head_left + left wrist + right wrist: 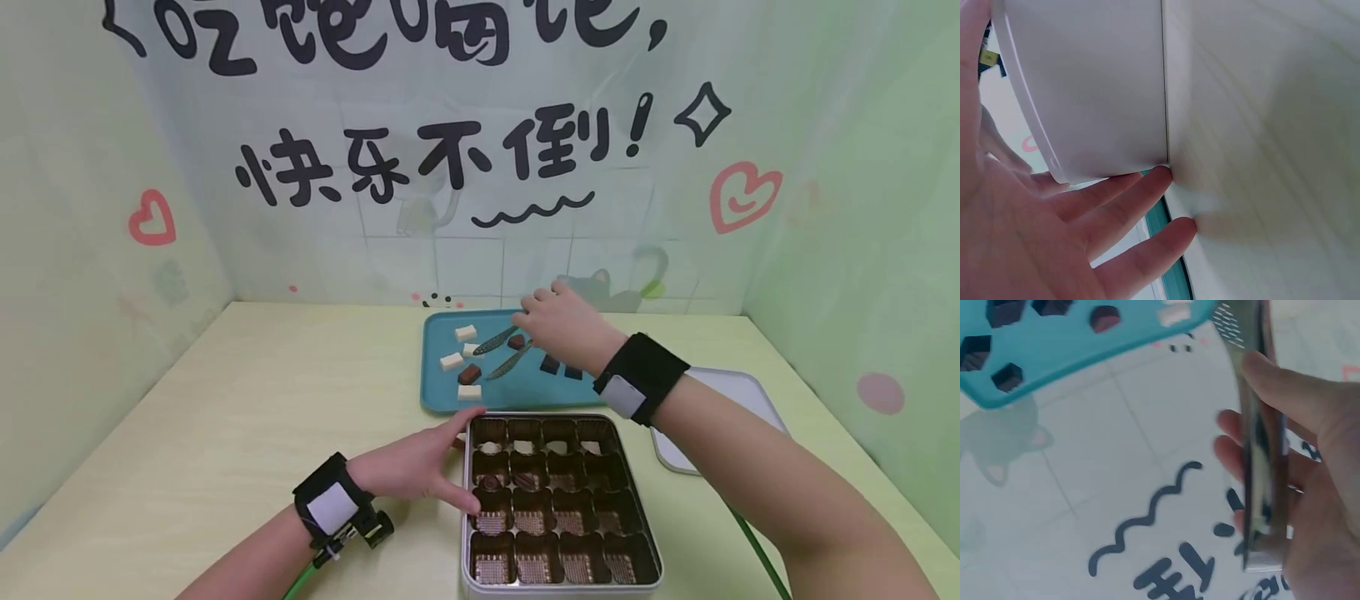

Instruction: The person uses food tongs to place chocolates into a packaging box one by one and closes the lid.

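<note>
My right hand (566,325) grips metal tongs (1263,469) over the blue tray (435,392). Their two patterned arms are spread apart, a brown chocolate (516,342) showing between them in the head view. White chocolates (452,362), another brown chocolate (470,374) and dark ones (550,364) lie scattered on the tray. My left hand (412,462) rests against the left side of a square tin (652,550), thumb at its rim, other fingers extended along its wall and corner. Inside the tin, white pieces (523,447) fill the far row of compartments; two brown pieces (491,482) sit in the second row.
A pale, white-rimmed tray (738,387) lies to the right, partly hidden under my right forearm. Walls printed with writing and hearts enclose the light wooden table (300,375) at the back and sides. Green cables (757,546) trail from both wrist straps.
</note>
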The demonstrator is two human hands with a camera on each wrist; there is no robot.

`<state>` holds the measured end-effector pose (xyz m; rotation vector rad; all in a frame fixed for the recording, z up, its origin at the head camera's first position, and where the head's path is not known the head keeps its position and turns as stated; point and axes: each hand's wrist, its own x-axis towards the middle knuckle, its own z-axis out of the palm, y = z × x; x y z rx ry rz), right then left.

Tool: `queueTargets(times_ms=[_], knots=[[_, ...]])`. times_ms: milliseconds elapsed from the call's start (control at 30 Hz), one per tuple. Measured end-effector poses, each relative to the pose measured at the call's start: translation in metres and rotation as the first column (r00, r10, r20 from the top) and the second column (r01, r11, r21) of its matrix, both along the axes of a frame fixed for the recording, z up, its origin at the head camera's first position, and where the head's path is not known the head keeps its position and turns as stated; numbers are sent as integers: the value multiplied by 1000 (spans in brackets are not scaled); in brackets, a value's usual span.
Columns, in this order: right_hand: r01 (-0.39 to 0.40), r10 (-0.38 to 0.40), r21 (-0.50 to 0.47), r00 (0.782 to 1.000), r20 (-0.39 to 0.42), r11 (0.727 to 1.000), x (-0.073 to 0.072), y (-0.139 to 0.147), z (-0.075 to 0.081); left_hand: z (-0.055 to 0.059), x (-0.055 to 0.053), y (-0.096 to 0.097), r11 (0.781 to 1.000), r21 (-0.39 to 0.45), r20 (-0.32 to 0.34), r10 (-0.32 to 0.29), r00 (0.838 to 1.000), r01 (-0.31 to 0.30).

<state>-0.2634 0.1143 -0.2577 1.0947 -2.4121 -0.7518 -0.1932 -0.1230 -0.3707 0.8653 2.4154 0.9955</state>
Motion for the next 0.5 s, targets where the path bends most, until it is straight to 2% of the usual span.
queueTargets(times_ms=[133, 300, 500], knots=[[5, -3, 45, 999, -46, 999, -11, -11, -15, -1, 0, 0, 1000, -4, -10, -9, 1000, 9], [52, -45, 112, 997, -59, 992, -15, -28, -28, -2, 0, 0, 1000, -1, -15, -15, 1000, 15], [81, -70, 137, 994, -86, 987, -18, -36, -35, -3, -1, 0, 1000, -10, -29, -13, 999, 13]])
